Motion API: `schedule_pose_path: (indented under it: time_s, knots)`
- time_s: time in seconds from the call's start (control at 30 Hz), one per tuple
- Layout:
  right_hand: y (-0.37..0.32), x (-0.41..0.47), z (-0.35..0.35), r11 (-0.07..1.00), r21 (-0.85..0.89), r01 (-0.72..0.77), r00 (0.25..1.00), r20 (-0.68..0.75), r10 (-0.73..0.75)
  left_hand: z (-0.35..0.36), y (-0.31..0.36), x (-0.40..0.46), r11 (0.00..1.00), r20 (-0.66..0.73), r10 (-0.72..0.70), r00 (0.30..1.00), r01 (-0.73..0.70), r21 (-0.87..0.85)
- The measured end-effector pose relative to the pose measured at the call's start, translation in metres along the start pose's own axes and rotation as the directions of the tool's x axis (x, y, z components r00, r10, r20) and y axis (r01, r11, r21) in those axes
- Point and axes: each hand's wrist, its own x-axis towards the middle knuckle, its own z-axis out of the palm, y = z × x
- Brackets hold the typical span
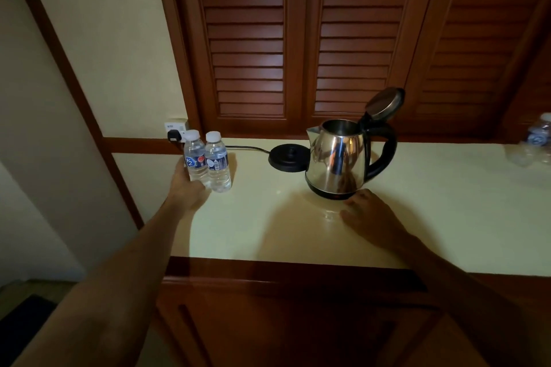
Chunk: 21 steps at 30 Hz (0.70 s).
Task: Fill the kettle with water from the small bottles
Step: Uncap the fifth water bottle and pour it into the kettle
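Off its base, a steel kettle [338,158] with a black handle stands on the cream counter [447,202], and its lid [384,103] is tipped up open. Two small capped water bottles stand side by side at the counter's left end. My left hand [186,185] reaches in from the left and wraps around the lower part of the left bottle [194,158], with its fingers behind it. The right bottle [218,162] stands touching the left bottle, and no hand holds it. My right hand [369,211] rests flat on the counter just in front of the kettle, holding nothing.
The black kettle base [287,158] sits left of the kettle, its cord running to a wall socket [176,131] behind the bottles. More plastic bottles [538,137] lie blurred at the far right edge. Louvred wooden doors close off the back.
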Motion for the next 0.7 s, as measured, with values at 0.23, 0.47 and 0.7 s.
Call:
schedule_pose_path:
  time_s: [0.23, 0.47, 0.7]
  knots:
    - [0.000, 0.001, 0.001, 1.000, 0.000, -0.014, 1.000, 0.002, 0.014, -0.011, -0.017, 0.017, 0.986, -0.127, -0.127, 0.984, 0.112, -0.120]
    - [0.000, 0.002, 0.002, 1.000, -0.005, -0.028, 1.000, 0.003, 0.028, -0.013, -0.021, -0.012, 0.995, -0.146, -0.098, 0.984, 0.100, 0.005]
    - [-0.005, -0.002, -0.001, 0.999, 0.025, -0.027, 1.000, -0.006, 0.027, 0.020, -0.007, -0.067, 0.983, -0.168, 0.037, 0.985, -0.006, 0.183]
